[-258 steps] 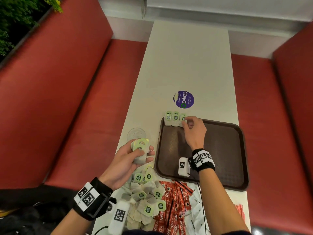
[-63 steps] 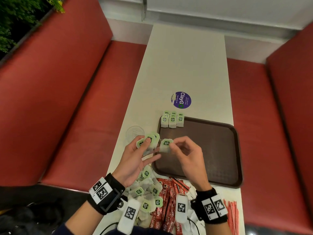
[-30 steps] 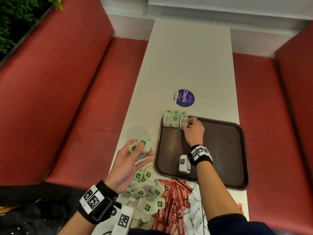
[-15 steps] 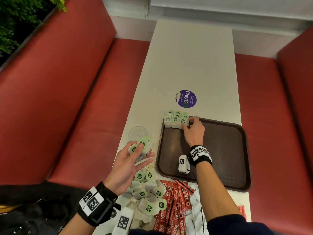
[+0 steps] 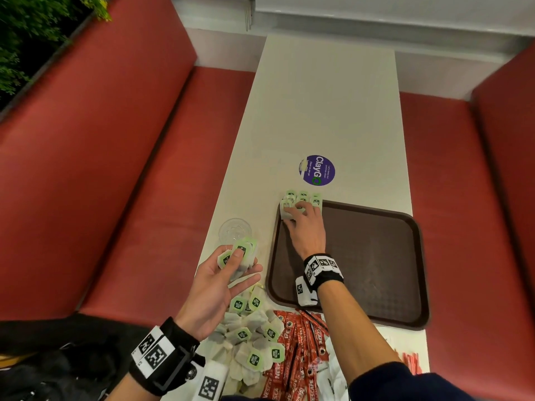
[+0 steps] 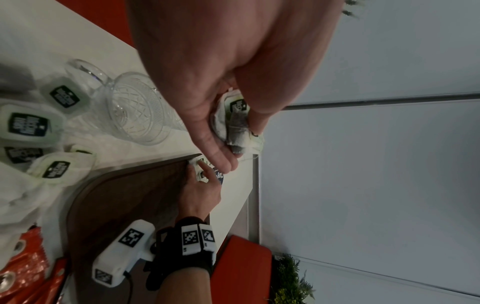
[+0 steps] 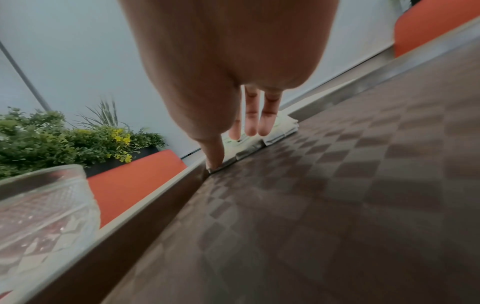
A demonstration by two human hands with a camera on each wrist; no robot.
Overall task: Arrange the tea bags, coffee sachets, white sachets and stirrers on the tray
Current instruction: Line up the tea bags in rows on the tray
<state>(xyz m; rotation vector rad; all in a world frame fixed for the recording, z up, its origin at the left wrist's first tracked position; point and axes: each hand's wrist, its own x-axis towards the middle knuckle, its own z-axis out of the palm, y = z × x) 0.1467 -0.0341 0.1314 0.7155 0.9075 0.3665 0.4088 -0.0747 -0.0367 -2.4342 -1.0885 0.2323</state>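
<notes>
Tea bags being lined up at the far left corner of a brown tray.

The right hand (image 5: 307, 230) reaches across the tray (image 5: 376, 256), its fingers resting on the row of tea bags (image 5: 302, 198) at that corner. The left hand (image 5: 220, 282), palm up beside the tray, holds a small bunch of tea bags (image 5: 237, 256) under its thumb, just before a clear glass (image 5: 235, 229). Near the table's (image 5: 318, 111) near edge lie a loose pile of tea bags (image 5: 252, 342), red coffee sachets (image 5: 301, 351), white sachets (image 5: 333, 369) and, farther right, red stirrers (image 5: 412, 363). A purple round sticker (image 5: 317, 170) sits beyond the tray.
</notes>
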